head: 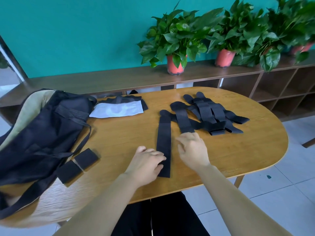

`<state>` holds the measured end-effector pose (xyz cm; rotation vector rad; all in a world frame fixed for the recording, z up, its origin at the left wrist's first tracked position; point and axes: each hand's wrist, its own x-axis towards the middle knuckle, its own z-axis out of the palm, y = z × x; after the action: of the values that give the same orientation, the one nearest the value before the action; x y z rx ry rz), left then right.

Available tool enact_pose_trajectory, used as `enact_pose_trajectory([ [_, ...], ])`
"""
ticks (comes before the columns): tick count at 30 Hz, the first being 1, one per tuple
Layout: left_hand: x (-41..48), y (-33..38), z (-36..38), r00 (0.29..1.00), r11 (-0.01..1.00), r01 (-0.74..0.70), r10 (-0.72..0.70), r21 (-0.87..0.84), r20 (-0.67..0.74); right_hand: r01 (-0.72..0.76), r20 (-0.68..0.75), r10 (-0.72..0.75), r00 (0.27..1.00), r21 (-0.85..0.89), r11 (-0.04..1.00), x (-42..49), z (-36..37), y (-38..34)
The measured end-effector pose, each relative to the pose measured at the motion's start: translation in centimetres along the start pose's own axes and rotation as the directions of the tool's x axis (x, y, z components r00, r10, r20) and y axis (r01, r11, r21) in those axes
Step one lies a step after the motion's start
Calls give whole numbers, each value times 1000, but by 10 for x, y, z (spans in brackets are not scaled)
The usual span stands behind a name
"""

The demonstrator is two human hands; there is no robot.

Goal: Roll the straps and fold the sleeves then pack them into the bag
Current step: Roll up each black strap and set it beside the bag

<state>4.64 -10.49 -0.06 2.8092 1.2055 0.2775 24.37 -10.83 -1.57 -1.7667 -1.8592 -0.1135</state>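
Strap of black fabric [164, 138] on wooden surface [238, 150]: spread left grip [146, 161] steadies its near end, likely for rolling; right grip [192, 150] hovers spread.

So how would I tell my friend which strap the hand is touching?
Find the oval wooden table. Near its front edge one long black strap lies flat, pointing away from the person, with the left hand touching its near end. Unlike the other straps heaped farther back, it is stretched out full length.
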Motion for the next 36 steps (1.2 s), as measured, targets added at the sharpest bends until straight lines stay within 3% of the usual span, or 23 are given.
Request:
enact_pose_trajectory([
  [2, -2, -1, 4, 1000, 1000, -7, 7, 8, 6, 106, 55, -109, 992, 48, 993, -4, -1, -11],
  [6, -14, -6, 11, 999, 1000, 8, -8, 15, -34, 202, 309, -214, 927, 72, 977, -6, 5, -30],
  [16, -36, -25, 3, 998, 997, 62, -62, -36, -11, 145, 489, -102, 866, -51, 988, 38, 36, -64],
  [21, -49, -31, 2, 995, 994, 97, -97, -46, -11, 114, 560, -77, 825, -31, 993, 54, 47, -80],
  [30, -61, -39, -3, 992, 991, 123, -125, -58, -26, 128, 558, -100, 824, -12, 992, 54, 50, -96],
  [36, -77, -47, -3, 958, 975, 161, -191, -152, -212, 143, 299, -207, 932, 222, 965, 33, 16, -86],
])
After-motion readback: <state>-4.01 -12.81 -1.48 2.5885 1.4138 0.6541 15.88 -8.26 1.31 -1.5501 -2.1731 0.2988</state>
